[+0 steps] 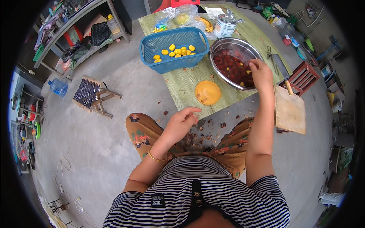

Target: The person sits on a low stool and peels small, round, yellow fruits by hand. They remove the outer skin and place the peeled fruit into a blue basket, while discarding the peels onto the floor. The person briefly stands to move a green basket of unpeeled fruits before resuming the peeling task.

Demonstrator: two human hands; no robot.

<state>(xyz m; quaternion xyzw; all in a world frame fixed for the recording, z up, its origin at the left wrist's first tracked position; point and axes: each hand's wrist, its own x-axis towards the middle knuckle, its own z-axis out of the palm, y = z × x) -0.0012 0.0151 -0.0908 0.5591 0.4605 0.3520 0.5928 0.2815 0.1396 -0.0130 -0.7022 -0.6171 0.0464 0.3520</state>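
Note:
My right hand [261, 74] is over the right rim of a stainless steel bowl [212, 61]. Its thumb and fingers are bent together; whether something small is between them is hidden. Dark red-brown chestnuts [225, 64] lie in liquid inside the bowl, some showing yellow flesh. My left hand [182, 122] hovers by the table's near corner, fingers loosely curled, with nothing visible in it. Just beyond it, an orange round lid or plate [209, 89] carries a few shell scraps. Peeled yellow chestnuts [179, 52] lie in a blue plastic basket [174, 65] at the table's far left.
On the green wood-patterned table [182, 84], a tin can [225, 26], a banana [206, 24] and plastic bags [186, 12] stand behind. A cleaver [281, 67] reaches past the right edge towards a wooden board [291, 109]. A folding stool [94, 95] stands left; shells [204, 134] litter the floor.

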